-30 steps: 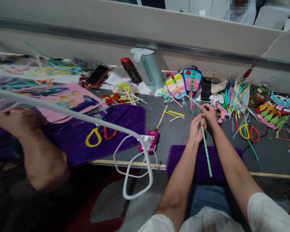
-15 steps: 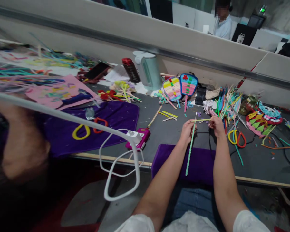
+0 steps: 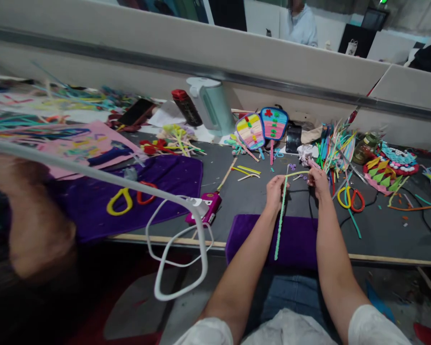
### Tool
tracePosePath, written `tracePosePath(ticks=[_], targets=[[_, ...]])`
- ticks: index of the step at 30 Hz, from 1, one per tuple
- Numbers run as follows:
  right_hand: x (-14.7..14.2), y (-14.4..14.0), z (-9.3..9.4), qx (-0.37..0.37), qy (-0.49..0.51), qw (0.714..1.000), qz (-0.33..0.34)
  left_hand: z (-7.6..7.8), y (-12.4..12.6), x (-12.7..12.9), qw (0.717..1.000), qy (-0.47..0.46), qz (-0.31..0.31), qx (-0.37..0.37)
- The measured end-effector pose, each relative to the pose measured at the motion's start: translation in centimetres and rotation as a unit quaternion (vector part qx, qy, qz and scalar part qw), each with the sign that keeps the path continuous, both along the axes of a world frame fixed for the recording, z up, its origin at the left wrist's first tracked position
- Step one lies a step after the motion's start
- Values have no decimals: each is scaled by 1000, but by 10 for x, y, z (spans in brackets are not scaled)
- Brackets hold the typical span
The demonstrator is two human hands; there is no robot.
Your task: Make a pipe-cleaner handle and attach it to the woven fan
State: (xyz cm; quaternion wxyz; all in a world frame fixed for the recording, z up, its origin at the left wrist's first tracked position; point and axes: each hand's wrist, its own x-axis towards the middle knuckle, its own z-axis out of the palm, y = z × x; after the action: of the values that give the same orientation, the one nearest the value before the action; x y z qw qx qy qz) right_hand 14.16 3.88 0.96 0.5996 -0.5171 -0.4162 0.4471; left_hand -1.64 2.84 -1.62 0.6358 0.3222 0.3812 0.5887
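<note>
Beyond the purple cushion (image 3: pixel 298 239), the left hand (image 3: pixel 276 190), gripping a green stem (image 3: pixel 280 225), and right hand (image 3: pixel 318 181), pinching a yellow strip (image 3: pixel 299 173), have parted; wrapping seems unfinished.

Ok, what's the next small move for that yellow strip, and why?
Probably wind the yellow strip once round the green stick near its top: the left hand pinches the stick there, where the strip meets it, and the right hand holds the strip out to the side.
</note>
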Motion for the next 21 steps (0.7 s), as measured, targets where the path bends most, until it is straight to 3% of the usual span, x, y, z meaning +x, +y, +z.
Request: tracePosePath(ticks=[5,10,15,21], targets=[[-18,1,2,-48,111,993,16,2,-2,2,1000,-11,16,-13],[-41,0,-5,-24,48,996,72,2,-4,3,999,22,27,-23],[-47,-1,-9,-6,9,998,64,5,-6,5,999,30,7,-29],[-43,0,-10,-11,-19,998,59,9,-6,3,997,-28,-31,-64]])
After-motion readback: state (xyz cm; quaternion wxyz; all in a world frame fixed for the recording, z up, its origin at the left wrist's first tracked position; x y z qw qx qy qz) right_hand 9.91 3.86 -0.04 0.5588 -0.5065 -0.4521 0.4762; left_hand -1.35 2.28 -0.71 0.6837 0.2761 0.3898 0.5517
